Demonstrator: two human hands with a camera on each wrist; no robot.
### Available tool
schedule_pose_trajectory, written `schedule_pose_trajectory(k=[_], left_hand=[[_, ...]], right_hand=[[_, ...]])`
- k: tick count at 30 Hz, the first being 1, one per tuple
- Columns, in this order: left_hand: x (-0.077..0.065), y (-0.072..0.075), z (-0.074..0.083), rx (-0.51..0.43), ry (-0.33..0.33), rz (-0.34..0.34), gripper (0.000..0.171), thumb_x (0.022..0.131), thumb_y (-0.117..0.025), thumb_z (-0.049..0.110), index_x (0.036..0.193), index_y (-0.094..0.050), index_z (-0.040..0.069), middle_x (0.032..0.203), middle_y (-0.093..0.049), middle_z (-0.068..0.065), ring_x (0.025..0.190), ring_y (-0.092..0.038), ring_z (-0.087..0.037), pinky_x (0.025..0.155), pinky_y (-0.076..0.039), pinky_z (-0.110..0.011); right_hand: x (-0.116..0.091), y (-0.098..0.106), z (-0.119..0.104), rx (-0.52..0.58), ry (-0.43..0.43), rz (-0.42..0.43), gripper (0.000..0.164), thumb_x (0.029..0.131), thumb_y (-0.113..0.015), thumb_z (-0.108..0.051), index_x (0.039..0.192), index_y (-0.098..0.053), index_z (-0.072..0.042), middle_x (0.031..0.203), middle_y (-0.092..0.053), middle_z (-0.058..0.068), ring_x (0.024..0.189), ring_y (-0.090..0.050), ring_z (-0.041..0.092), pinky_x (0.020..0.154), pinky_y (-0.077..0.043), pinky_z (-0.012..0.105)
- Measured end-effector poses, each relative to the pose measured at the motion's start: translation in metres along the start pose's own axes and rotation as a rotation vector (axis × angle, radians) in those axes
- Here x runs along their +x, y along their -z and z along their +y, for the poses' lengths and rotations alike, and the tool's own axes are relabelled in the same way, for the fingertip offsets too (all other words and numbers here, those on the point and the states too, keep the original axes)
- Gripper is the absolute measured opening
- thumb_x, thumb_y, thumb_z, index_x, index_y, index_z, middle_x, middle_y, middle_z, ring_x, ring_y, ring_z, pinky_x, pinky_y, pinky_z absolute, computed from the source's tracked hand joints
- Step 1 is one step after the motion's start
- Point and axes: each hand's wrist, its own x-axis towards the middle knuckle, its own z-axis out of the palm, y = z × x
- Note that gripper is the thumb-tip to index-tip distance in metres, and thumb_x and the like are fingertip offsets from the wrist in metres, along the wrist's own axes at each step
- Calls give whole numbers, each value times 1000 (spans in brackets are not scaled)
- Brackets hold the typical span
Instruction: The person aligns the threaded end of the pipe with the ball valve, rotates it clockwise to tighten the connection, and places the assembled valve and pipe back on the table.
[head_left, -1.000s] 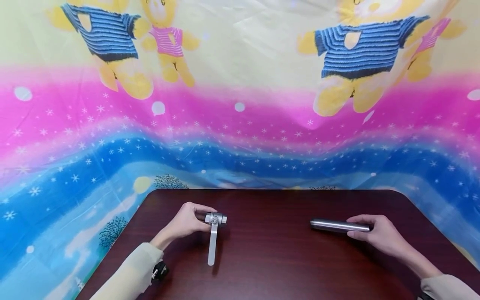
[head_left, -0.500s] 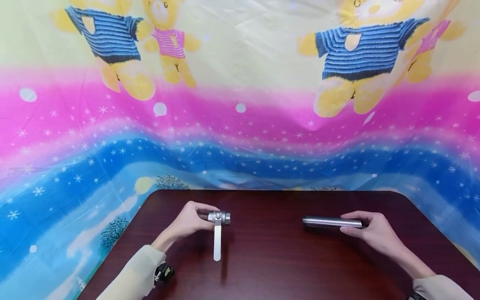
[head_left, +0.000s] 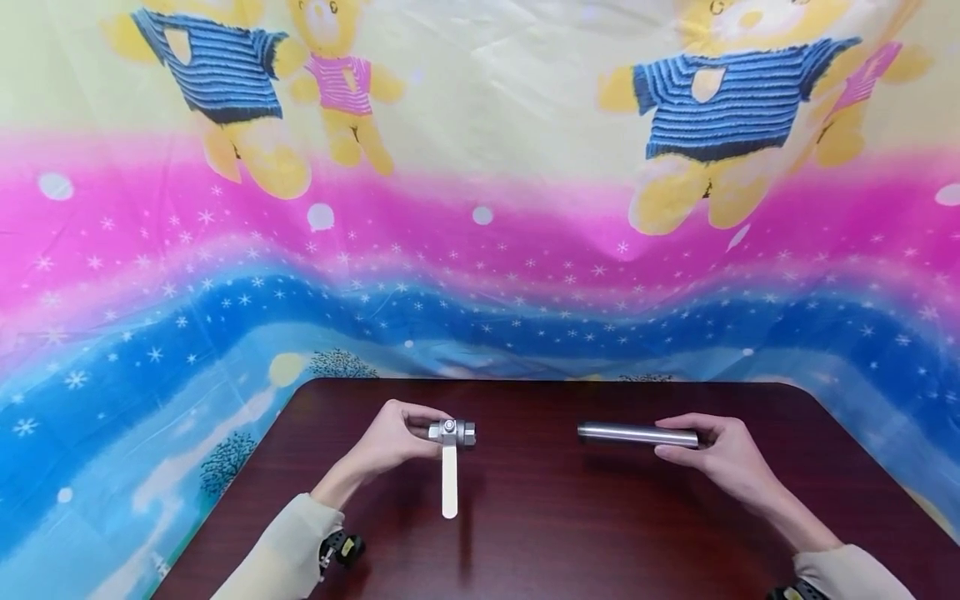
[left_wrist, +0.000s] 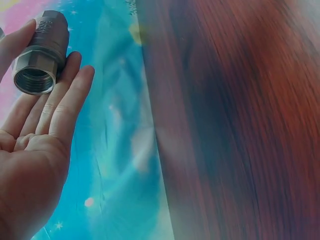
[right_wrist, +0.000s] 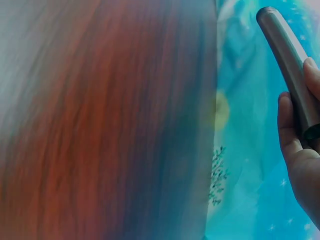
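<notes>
My left hand [head_left: 396,435] pinches a metal ball valve [head_left: 462,433] by its left end, above the table. Its long flat lever [head_left: 449,483] points down toward me. In the left wrist view the valve [left_wrist: 50,40] shows an open, threaded hexagonal end, with the thumb on one side and fingers on the other. Across a gap to the right, my right hand [head_left: 723,450] holds a metal pipe [head_left: 633,433] near its right end, roughly level, its free end toward the valve. The right wrist view shows the pipe [right_wrist: 287,55] as hollow, gripped between thumb and fingers.
The dark reddish wooden table [head_left: 540,525] has rounded far corners. A printed cloth [head_left: 480,250] with bears and snowflakes hangs behind it and along its sides. A black strap device [head_left: 341,547] sits on the left wrist, another [head_left: 798,590] on the right.
The pipe and my right hand have moved left. My left hand has carried the valve slightly right. The gap between valve and pipe has narrowed, and both stay held.
</notes>
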Motion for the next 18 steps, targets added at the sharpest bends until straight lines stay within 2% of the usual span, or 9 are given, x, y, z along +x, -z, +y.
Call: schedule_pose_trajectory(k=[9, 18], left_hand=[[2, -10, 9, -28, -44, 0, 43, 77, -78, -8, 119, -75, -9, 98, -77, -15, 84, -73, -20, 73, -58, -27], [3, -15, 12, -61, -46, -1, 44, 76, -77, -9, 119, -73, -12, 98, -77, -15, 84, -73, -18, 73, -58, -26]], right_hand=[[2, -18, -17, 118, 52, -17, 43, 83, -91, -7, 121, -75, 5, 97, -77, 11, 75, -66, 12, 63, -56, 27], [8, -34, -25, 173, 76, -34, 41, 83, -90, -6, 120, -76, 2, 99, -77, 13, 75, -64, 11, 61, -54, 27]])
